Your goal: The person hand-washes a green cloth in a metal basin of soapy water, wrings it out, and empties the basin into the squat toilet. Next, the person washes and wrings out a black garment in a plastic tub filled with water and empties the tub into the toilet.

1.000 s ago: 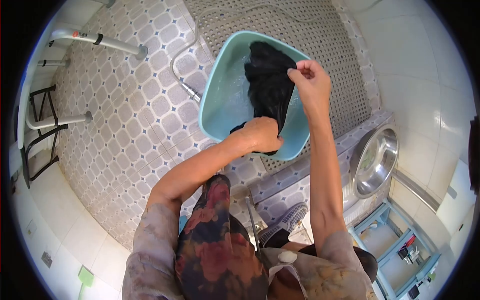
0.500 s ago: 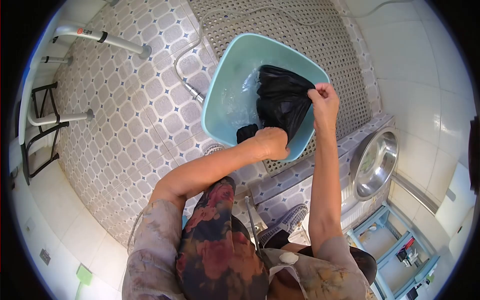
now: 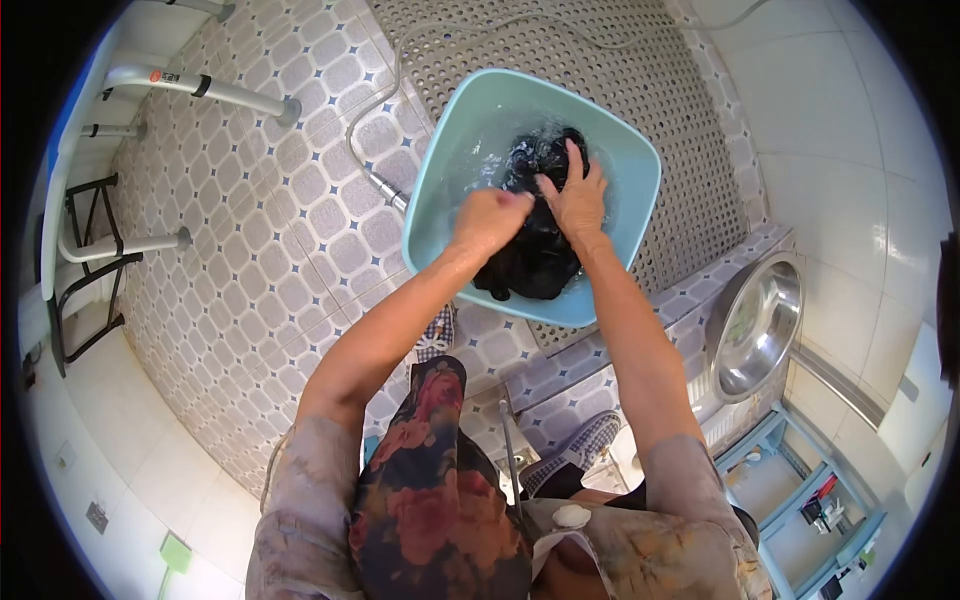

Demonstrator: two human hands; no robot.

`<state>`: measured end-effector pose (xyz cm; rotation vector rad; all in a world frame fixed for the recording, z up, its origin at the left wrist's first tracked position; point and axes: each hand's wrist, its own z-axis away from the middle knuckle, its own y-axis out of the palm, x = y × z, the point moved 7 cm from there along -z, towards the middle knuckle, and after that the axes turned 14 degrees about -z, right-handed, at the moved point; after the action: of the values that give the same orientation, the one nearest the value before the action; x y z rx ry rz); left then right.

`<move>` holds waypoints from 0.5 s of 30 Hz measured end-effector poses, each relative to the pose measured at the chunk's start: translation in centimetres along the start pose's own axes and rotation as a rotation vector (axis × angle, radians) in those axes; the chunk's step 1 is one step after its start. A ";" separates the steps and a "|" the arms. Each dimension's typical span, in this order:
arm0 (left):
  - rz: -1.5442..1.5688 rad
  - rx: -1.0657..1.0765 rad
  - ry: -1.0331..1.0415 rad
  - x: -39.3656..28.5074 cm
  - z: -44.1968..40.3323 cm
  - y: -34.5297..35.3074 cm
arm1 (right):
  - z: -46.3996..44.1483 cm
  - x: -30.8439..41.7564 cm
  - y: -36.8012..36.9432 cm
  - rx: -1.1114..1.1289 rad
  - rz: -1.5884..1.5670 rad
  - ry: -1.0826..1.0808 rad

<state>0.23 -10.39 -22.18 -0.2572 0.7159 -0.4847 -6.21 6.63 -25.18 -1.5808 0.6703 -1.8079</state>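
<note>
Cloth (image 3: 541,265), black, wet, bunched in water (image 3: 486,158) inside pale blue, rounded-square plastic basin (image 3: 432,180) | left hand (image 3: 490,220): grip curled, hold on cloth unclear | right hand (image 3: 577,202): grip spread on cloth | likely risk: slopping over rim onto patterned tile floor (image 3: 300,190) from overly hard pushing

In the blue tub (image 3: 427,190), the left hand (image 3: 492,220) hides its fingertips and the right hand (image 3: 580,203) covers some black cloth (image 3: 540,262). Left of the tub, a white rail (image 3: 245,92) has print too tiny to read. Above the tub, the hose (image 3: 364,100) slips from sight.
</note>
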 end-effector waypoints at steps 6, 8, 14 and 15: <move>0.803 0.298 -0.200 1.3 -2.7 1.8 | 1.2 0.6 1.5 0.100 -0.880 0.238; 1.082 0.568 -0.215 0.8 -3.6 2.6 | 3.9 6.9 -1.8 0.129 -0.677 0.121; 0.897 0.339 0.728 0.5 -1.2 0.6 | 10.8 18.1 -2.9 0.240 -0.207 -0.128; 1.021 0.425 0.682 -0.1 -0.8 1.0 | 10.6 17.9 -2.8 0.181 -0.193 -0.137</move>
<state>-0.03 -9.55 -23.12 0.6969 1.2579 0.2919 2.61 -4.50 -9.65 -1.6745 0.2907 -1.8189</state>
